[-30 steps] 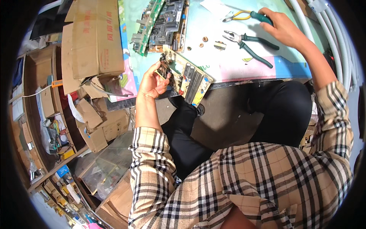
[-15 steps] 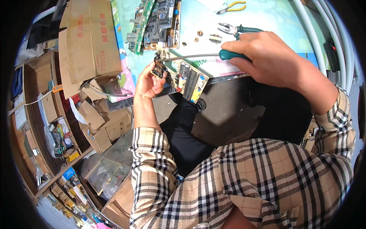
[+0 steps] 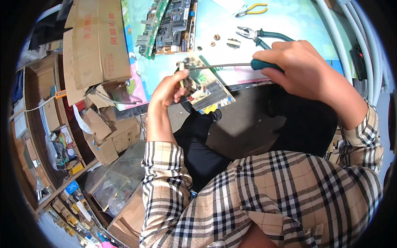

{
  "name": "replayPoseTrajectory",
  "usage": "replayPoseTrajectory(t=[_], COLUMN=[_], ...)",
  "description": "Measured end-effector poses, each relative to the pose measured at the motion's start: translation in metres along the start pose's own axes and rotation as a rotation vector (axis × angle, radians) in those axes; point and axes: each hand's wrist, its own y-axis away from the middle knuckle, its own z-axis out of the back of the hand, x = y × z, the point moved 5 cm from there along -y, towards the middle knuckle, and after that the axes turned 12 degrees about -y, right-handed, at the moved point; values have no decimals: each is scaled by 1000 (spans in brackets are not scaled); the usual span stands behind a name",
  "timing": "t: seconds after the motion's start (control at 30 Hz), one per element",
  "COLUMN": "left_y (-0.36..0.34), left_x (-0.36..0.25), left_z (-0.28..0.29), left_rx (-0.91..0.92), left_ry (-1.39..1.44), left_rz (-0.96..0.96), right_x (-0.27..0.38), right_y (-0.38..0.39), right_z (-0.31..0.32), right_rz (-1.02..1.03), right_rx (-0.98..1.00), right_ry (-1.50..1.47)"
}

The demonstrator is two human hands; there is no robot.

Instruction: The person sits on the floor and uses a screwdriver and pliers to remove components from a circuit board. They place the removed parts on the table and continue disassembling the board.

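My left hand [image 3: 168, 89] is closed on the near left end of a circuit board [image 3: 213, 89], which juts past the table's front edge. The board is tilted and carries a dark finned heat sink and several small parts. My right hand [image 3: 291, 66] grips the dark green handle of a screwdriver [image 3: 264, 65]. Its long shaft runs left across the board, and its tip lies by my left thumb; whether it touches a part I cannot tell. Just beyond my right hand lie pliers [image 3: 258, 35] with dark green handles, jaws apart.
Larger circuit boards [image 3: 171, 29] lie at the back of the table. Several small loose components [image 3: 233, 43] and yellow-handled cutters [image 3: 252, 10] are on the table [image 3: 285, 20]. A cardboard box [image 3: 99, 45] stands at left, grey corrugated hoses [image 3: 364, 37] at right.
The circuit board has turned and shifted slightly right, its heat sink now lying flatter. My right hand has drawn a little to the right with the screwdriver.
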Motion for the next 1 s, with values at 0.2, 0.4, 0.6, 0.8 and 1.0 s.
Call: replayPoseTrajectory(t=[0.2, 0.4, 0.6, 0.8, 1.0], left_y=[-4, -30, -24, -38, -13], left_x=[-4, 25, 34, 40, 10], left_z=[-24, -38, -36, -37, -50], left_rx=[-120, -360, -129, -116, -468], left_ry=[-385, -626, -68, -244, -893], left_rz=[1, -51, 59, 47, 43], right_x=[-3, -11, -18, -25, -20], right_y=[27, 27, 14, 0, -4], right_z=[25, 20, 2, -13, -19], right_rz=[-34, -145, -99, -50, -147], right_rx=[-8, 5, 54, 49, 88], right_ry=[-51, 21, 42, 78, 115])
